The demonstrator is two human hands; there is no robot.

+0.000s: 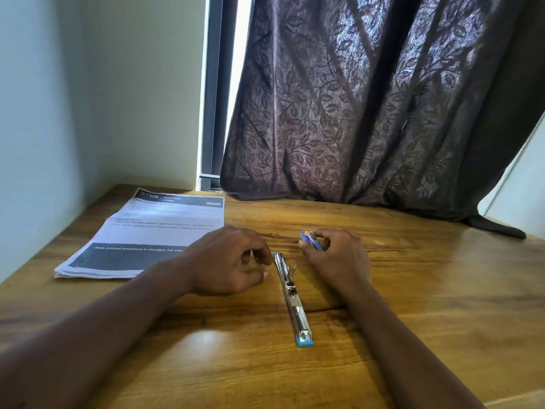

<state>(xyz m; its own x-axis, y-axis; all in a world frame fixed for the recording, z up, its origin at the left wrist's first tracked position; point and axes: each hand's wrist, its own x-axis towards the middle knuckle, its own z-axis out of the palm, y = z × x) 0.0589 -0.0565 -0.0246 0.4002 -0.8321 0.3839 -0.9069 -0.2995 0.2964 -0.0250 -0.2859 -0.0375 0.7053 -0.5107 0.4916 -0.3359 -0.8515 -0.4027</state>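
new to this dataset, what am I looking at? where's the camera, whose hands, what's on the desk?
No robot here: one camera, worn on a person's head, looks forward and down at their own bare hands. On the wooden table lie a stapler, opened out flat, and to its left a stack of printed sheets. The right hand pinches a small blue box. The left hand, fingers curled, sits by the stapler's far end; whether it touches it I cannot tell. A dark curtain hangs behind.
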